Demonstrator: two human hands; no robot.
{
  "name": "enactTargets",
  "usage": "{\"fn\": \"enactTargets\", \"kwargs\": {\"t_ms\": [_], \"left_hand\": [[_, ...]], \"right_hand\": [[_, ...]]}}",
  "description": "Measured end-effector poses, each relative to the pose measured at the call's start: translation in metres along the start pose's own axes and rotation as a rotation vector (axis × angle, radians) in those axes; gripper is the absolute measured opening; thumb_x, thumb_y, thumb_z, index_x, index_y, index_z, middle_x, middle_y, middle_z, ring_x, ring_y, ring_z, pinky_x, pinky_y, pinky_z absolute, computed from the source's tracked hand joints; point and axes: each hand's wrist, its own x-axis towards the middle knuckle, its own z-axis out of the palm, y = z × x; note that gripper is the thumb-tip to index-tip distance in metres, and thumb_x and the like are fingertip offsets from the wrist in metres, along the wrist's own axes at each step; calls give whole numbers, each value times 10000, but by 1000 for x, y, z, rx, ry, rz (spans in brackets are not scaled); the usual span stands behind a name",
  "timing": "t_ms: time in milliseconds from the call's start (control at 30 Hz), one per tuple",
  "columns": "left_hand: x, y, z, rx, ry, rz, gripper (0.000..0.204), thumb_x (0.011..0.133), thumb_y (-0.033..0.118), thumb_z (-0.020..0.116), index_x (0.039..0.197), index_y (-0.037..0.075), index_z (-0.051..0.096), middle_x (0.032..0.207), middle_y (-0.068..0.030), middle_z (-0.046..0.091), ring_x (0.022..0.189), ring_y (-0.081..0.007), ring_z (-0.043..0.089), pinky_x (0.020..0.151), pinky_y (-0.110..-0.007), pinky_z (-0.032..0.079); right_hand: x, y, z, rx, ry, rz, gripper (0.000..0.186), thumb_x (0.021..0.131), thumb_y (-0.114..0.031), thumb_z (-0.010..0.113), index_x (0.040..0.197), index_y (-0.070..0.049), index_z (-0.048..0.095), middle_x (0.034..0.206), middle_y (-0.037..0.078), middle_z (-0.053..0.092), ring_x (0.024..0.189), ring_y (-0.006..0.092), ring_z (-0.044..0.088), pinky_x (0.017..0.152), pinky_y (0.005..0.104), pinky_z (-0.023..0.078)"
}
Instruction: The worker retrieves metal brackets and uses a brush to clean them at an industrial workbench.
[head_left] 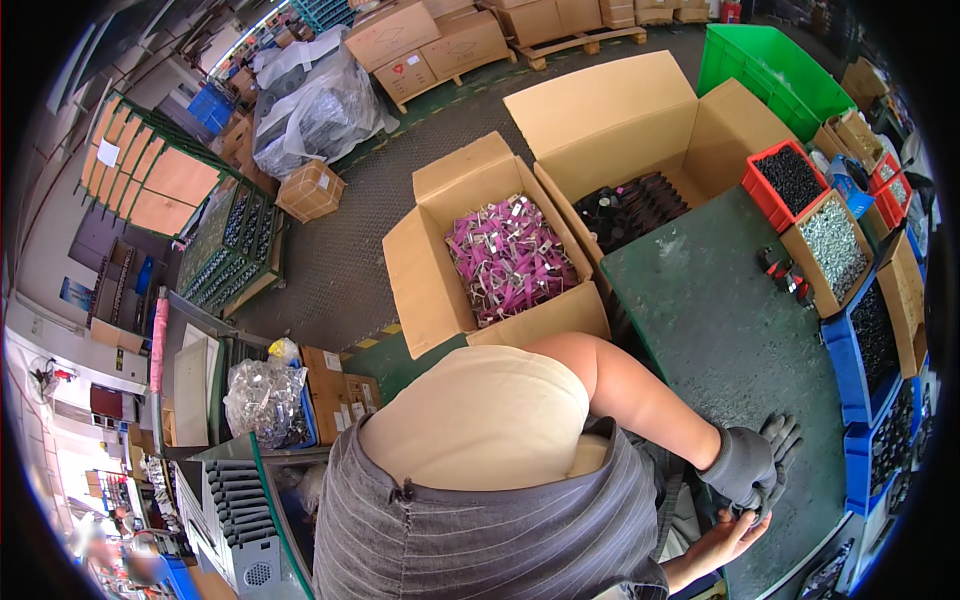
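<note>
My left hand (770,462) wears a grey work glove with darker fingers and is over the right side of the green worktable (700,300). Its upper fingers are stretched out and apart. From below, my bare right hand (725,545) reaches up to it, thumb and fingertips closed on dark glove fabric under the left palm. Whether that fabric belongs to the worn glove or a second one, I cannot make out. Beyond the hands, red-and-black hand tools (785,275) lie on the tabletop.
Along the table's right edge stand a red bin (765,200) of black parts, a carton (800,240) of silver pieces and blue bins (845,375). Left of the table are an open carton (435,235) of purple-strapped parts and a larger carton (600,100) of black parts.
</note>
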Motion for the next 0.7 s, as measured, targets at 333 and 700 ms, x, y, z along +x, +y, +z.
{"fn": "enactTargets", "kwargs": {"t_ms": [333, 700], "left_hand": [[5, 10, -22, -90, 365, 324, 197, 734, 163, 633, 914, 87, 612, 874, -91, 614, 827, -261, 588, 753, -355, 461], [42, 31, -35, -315, -144, -128, 242, 850, 177, 544, 1015, 10, 606, 899, 9, 605, 771, -79, 530, 691, -231, 438]], "right_hand": [[22, -30, -10, -496, 90, -175, 438, 833, -48, 540, 1259, -20, 444, 1049, 85, 551, 864, 114, 521, 748, 215, 412], [20, -77, 13, 116, 111, -212, 502, 790, 36, 597, 1253, -2, 407, 838, 34, 609, 782, 69, 573, 737, 189, 441]]}}
